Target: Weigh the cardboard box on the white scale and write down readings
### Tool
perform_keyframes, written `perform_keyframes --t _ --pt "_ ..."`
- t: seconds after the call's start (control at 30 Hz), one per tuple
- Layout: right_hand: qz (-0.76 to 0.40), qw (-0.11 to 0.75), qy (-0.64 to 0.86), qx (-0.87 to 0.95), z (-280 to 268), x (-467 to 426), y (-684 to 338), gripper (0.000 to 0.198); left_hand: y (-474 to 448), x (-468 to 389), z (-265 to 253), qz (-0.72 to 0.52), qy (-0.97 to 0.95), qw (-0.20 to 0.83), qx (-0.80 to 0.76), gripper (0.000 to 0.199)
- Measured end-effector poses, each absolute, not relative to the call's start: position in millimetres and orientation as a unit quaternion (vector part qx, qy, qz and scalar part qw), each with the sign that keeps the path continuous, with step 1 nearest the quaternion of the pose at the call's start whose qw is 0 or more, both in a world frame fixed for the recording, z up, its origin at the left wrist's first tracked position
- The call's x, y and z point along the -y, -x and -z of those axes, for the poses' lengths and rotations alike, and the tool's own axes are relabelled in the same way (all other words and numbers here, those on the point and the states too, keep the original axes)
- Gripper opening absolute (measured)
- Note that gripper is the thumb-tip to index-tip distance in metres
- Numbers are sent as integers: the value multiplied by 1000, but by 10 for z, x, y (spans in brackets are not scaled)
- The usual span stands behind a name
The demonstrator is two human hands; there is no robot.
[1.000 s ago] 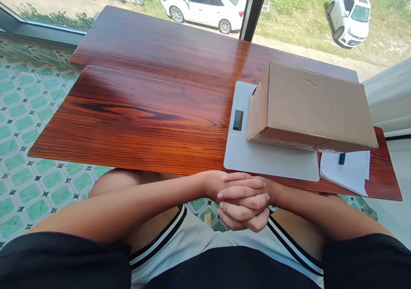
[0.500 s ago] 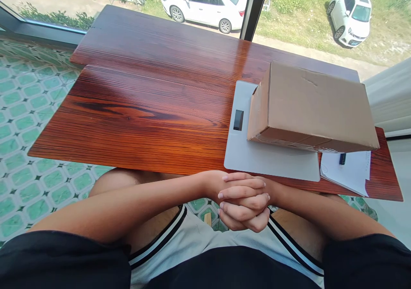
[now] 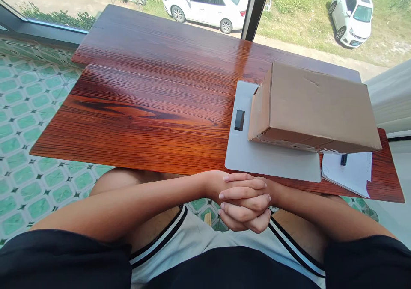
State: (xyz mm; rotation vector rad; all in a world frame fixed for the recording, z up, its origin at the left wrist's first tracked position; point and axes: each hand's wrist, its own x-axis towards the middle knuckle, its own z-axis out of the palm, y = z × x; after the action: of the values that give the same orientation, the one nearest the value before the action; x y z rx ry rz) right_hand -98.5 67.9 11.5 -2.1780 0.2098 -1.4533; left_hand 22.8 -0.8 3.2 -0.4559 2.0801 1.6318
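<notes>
Your left hand (image 3: 224, 190) and right hand (image 3: 253, 214) are clasped together, holding nothing. At one o'clock, the cardboard box (image 3: 317, 109) on the scale (image 3: 257, 160) looks stiff and light; grip its short ends.

Table (image 3: 144, 109): scale (image 3: 257, 160) at its right near edge, cardboard box (image 3: 311, 105) on the scale's far right part, display (image 3: 239, 120) just left of the box, papers (image 3: 349, 173) right of the scale, partly under the box, small item (image 3: 343, 159) on them; clasped hands (image 3: 244, 201) before the table edge, over the lap.
</notes>
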Motion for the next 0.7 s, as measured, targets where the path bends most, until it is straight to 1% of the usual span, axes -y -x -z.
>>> perform_keyframes --t 0.1,0.2,0.3,0.4,0.47,0.5,0.53,0.6,0.67,0.7 --pt "536 262 798 -85 -104 -689 973 7 -164 37 -47 -556 132 182 -800 38" --pt "547 261 791 -88 -71 -681 948 5 -76 84 -66 -478 26 125 -869 39" --pt "576 256 772 -84 -39 -671 922 10 -92 -9 -127 -376 -35 5 -926 39" --pt "567 260 777 -91 -35 -674 915 8 -206 -205 -198 -293 16 -154 -944 35" --pt "565 262 777 -91 -43 -680 918 9 -258 -264 -205 -267 57 -201 -941 35" --pt "566 263 776 -92 -47 -683 919 10 -260 -248 -188 -277 65 -191 -940 36" --pt "566 265 775 -93 -51 -685 920 11 -245 -205 -157 -303 60 -155 -938 36" --pt "569 265 773 -93 -52 -685 918 12 -178 -74 -63 -394 19 -19 -919 42" --pt "571 260 773 -92 -48 -680 913 12 -103 17 40 -490 -34 145 -859 53" --pt "572 258 773 -91 -44 -677 911 11 -80 18 81 -530 -42 199 -823 57"
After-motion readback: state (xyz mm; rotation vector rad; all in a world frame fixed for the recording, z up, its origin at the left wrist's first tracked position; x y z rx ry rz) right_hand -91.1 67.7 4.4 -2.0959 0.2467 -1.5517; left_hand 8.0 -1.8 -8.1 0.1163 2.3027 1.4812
